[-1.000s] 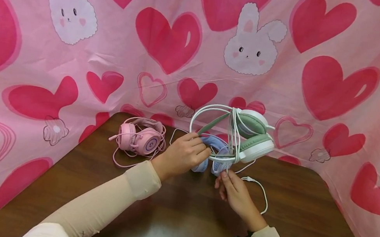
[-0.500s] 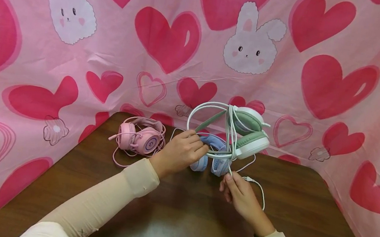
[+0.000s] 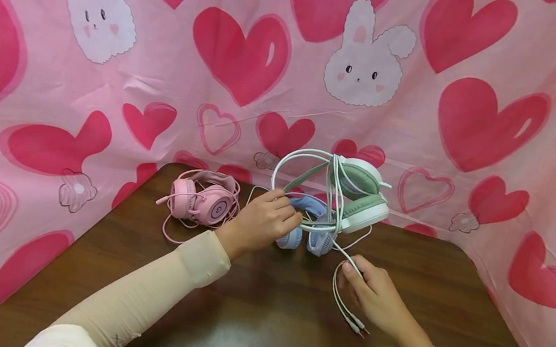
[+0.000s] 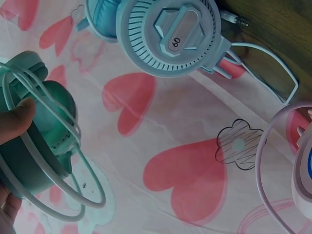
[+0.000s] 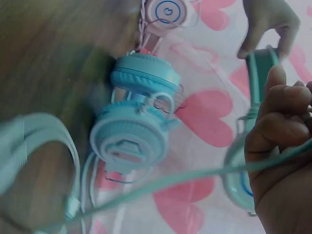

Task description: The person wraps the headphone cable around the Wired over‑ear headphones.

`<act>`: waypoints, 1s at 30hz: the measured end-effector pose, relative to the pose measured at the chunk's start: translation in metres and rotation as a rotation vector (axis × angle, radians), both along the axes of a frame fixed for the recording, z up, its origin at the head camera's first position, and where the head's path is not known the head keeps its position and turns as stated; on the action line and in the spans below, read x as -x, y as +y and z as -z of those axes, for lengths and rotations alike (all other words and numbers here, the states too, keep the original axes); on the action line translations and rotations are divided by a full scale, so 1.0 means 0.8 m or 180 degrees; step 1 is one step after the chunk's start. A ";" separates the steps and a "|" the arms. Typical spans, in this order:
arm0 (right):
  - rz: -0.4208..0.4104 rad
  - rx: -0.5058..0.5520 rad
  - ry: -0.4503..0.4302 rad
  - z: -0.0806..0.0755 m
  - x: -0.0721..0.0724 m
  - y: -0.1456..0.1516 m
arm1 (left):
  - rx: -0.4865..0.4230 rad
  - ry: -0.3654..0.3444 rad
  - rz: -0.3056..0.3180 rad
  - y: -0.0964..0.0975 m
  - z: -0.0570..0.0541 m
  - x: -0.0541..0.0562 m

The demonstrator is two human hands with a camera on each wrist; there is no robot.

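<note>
In the head view, my left hand [image 3: 269,218] grips the headband of the white headphones with green ear pads [image 3: 363,211], holding them up over the back of the table. Their white cable [image 3: 334,188] is wrapped in several turns round the headband beside the ear cups. A loose end of it runs down to my right hand [image 3: 379,297], which pinches it between thumb and fingers. Below that hand hang two jack plugs [image 3: 357,327] on a split cord. Across the right wrist view the taut white cord [image 5: 195,176] passes in front of my palm.
Light-blue headphones [image 3: 319,242] stand on the table behind my hands, partly covered by the held pair. To their left are pink headphones [image 3: 215,206] with a pink cord. The dark wooden table [image 3: 251,319] meets a pink curtain [image 3: 164,86] at its back edge.
My right hand has moved right and toward me, drawing out more of the white cord. Its plug end now dangles below the hand. The left hand and the headphones have hardly shifted.
</note>
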State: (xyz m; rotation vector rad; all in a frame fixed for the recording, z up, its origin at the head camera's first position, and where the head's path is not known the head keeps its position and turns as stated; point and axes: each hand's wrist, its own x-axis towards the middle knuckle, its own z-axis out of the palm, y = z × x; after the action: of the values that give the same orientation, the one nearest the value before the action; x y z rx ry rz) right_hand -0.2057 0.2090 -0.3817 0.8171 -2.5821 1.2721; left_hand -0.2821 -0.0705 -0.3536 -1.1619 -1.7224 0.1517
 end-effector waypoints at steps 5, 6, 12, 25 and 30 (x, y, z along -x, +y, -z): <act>-0.0114 -0.0062 0.0155 -0.018 -0.011 0.007 | 0.0076 0.0100 0.0006 0.000 0.003 -0.001; -0.0124 -0.0080 0.0215 -0.022 -0.013 0.009 | 0.0097 0.0117 0.0004 0.001 0.004 -0.001; -0.0156 -0.0214 0.0348 -0.045 -0.024 0.017 | 0.0165 0.0060 0.0015 0.002 0.009 -0.002; -0.0623 0.0017 0.0143 -0.081 -0.037 0.026 | 0.0264 0.0060 -0.0141 0.003 0.008 -0.010; -0.0763 -0.0046 -0.0066 -0.093 -0.039 0.036 | 0.0257 0.0053 -0.0153 0.004 0.008 -0.013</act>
State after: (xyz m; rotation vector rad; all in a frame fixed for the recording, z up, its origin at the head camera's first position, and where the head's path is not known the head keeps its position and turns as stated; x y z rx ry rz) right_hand -0.1744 0.2374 -0.3070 1.1513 -2.5732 1.3291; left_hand -0.2716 -0.0676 -0.3602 -1.1751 -1.7438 0.2616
